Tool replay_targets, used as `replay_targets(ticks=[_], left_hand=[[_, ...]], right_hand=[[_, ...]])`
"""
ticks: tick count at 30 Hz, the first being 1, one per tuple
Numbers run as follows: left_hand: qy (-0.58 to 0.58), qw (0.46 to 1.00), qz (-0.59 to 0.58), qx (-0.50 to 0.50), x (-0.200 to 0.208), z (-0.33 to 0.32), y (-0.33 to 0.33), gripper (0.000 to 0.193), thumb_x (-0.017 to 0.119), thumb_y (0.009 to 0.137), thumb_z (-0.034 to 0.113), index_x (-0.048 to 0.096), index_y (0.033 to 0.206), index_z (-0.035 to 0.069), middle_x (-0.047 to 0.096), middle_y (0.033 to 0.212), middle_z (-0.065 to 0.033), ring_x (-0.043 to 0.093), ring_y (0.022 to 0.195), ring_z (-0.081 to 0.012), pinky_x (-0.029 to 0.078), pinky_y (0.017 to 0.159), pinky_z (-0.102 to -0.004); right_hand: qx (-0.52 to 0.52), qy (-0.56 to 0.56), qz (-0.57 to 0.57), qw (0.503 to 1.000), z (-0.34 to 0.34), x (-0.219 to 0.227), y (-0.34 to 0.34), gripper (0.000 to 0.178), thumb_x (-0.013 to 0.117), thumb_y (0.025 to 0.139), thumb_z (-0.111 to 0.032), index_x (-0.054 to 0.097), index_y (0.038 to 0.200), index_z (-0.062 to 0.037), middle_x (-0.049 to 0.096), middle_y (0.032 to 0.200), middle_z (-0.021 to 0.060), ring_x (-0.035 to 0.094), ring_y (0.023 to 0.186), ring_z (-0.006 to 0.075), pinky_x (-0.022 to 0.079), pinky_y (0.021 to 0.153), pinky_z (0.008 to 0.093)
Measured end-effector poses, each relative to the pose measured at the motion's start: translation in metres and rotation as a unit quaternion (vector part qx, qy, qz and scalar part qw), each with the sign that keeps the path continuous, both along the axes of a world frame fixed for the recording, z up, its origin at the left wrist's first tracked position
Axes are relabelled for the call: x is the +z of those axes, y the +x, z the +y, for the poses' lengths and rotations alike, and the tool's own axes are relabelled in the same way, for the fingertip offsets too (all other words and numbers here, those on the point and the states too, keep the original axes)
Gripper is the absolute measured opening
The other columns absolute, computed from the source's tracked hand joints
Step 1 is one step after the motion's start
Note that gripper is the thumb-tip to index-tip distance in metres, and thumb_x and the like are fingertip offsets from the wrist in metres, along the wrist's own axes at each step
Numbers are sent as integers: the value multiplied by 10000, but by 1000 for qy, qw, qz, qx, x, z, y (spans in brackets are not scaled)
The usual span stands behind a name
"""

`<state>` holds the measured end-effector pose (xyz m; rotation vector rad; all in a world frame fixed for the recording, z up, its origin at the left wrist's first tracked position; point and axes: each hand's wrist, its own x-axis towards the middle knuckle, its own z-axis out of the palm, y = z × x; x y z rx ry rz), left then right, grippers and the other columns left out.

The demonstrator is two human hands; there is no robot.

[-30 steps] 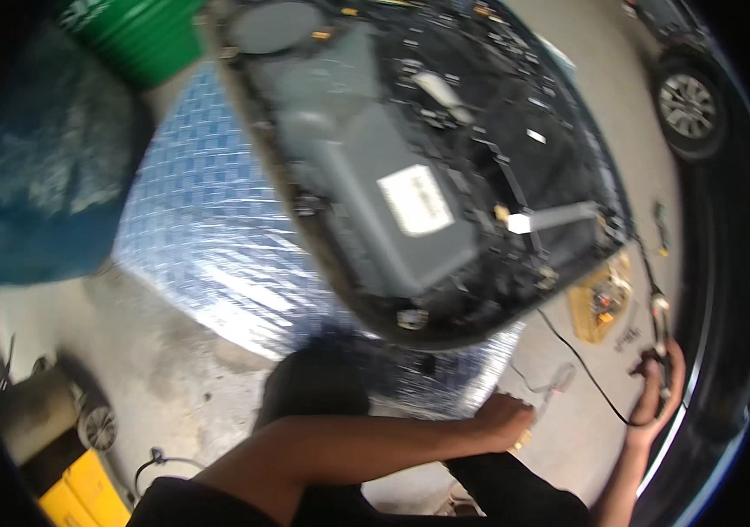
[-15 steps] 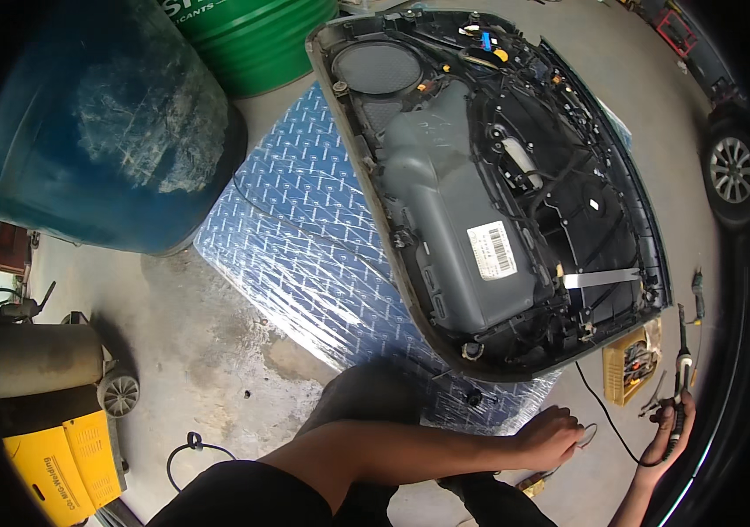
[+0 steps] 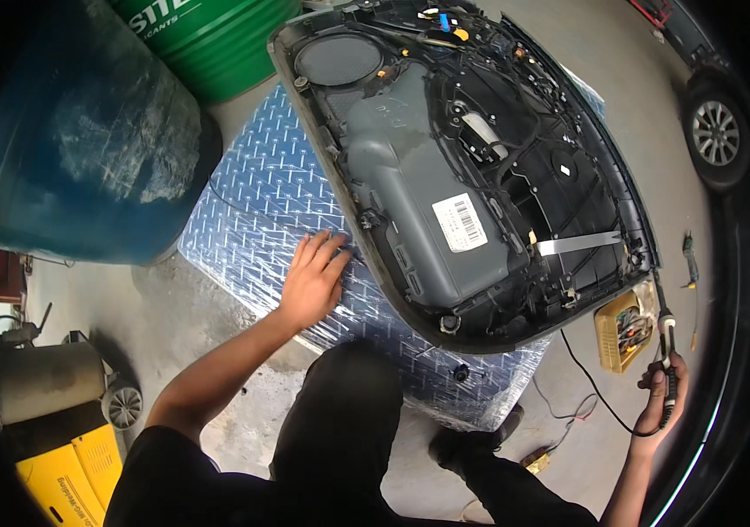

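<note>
A car door panel [image 3: 401, 176] lies with its inner side up on a stack in blue printed wrap [image 3: 243, 193]. My left hand [image 3: 312, 279] rests on the wrap beside the panel's near left edge, fingers stretched out and holding nothing. At the far right, my right hand [image 3: 667, 395] is closed round the handle of what looks like a soldering iron [image 3: 668, 338], with a dark shaft, a pale collar and a black cord. Its tip points up, beside the panel's right corner. On the panel lies a flat metal strip [image 3: 579, 243] with a notched end.
A yellow basket [image 3: 610, 342] of small parts stands between panel and iron. A thin wire [image 3: 559, 413] lies on the floor. Blue [image 3: 85, 149] and green [image 3: 217, 53] drums stand far left, a yellow machine [image 3: 72, 479] near left. A black car [image 3: 726, 290] borders the right.
My left hand has swung from the front right, near the thin wire, to the wrap left of the panel, and its fingers have opened. My right hand still grips the iron.
</note>
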<state>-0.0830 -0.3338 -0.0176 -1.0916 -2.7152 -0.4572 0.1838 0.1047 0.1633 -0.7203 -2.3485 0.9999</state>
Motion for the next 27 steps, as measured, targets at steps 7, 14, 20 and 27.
replay_targets(ticks=[7,14,20,27], left_hand=[[-59,995,22,-82,-24,-26,-16,210,570,759,57,651,950,94,559,923,-63,551,972,-269,345,1066,-512],[81,993,-6,-81,90,-54,21,160,611,710,-61,618,860,-8,553,737,-151,549,656,-328,435,569,-410],[171,976,-87,-105,139,125,24,149,630,829,2,648,976,5,656,837,-181,648,744,-361,525,660,-412],[111,978,-155,-88,92,250,66,108,621,860,103,671,923,31,676,834,-178,645,723,-377,517,633,-425]], right_hand=[[3,39,15,999,-4,6,-9,358,564,955,-151,520,1254,41,628,942,111,578,776,144,488,701,273],[-3,-21,48,999,19,16,-5,375,605,949,-245,551,1208,21,616,858,74,566,708,117,482,657,256],[-1,-79,83,993,30,-21,18,504,658,905,-393,569,1213,-4,646,896,105,595,729,133,513,645,268],[-55,-164,219,960,10,-76,23,366,661,915,-220,525,1161,14,625,812,123,583,645,155,492,610,269]])
